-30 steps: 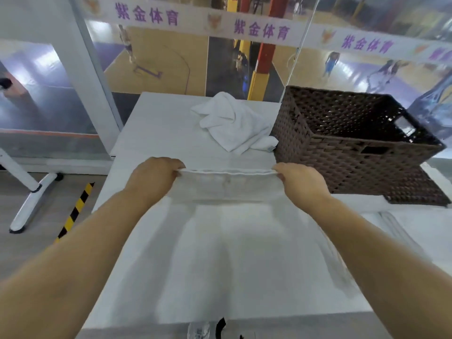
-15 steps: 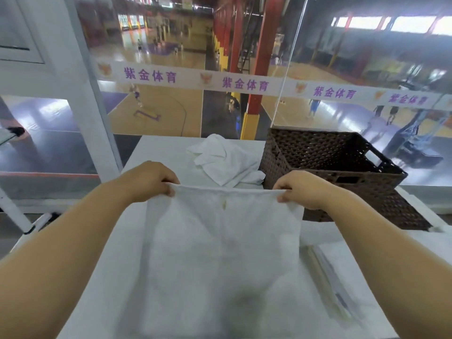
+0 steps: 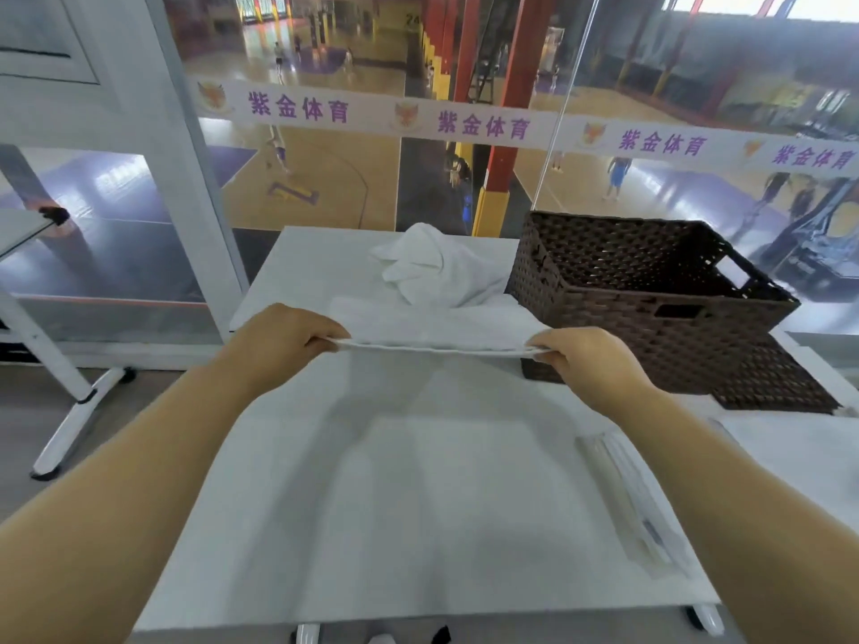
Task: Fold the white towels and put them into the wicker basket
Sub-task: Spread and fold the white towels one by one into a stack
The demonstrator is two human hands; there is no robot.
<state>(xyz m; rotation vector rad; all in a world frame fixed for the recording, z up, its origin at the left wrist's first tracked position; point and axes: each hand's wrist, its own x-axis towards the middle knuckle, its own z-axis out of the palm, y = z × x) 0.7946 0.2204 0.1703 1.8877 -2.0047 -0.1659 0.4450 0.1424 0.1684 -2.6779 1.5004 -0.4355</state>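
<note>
A white towel [image 3: 437, 325] is stretched nearly flat between my two hands, a little above the white table [image 3: 409, 504]. My left hand [image 3: 283, 339] pinches its near left corner and my right hand [image 3: 581, 357] pinches its near right corner. The towel's far part extends away from me over the table. Behind it a second white towel [image 3: 437, 267] lies crumpled at the table's far end. The dark brown wicker basket [image 3: 650, 295] stands at the far right, right beside my right hand; nothing shows inside it.
A glass wall with a printed banner stands right behind the table's far edge. A clear plastic sleeve [image 3: 627, 495] lies on the table at the near right. A white stand leg [image 3: 69, 411] rests on the floor to the left.
The towel hung down in front of me half a second ago. Both hands have since lowered and swung it forward, so it now lies nearly level with its far part away from me.
</note>
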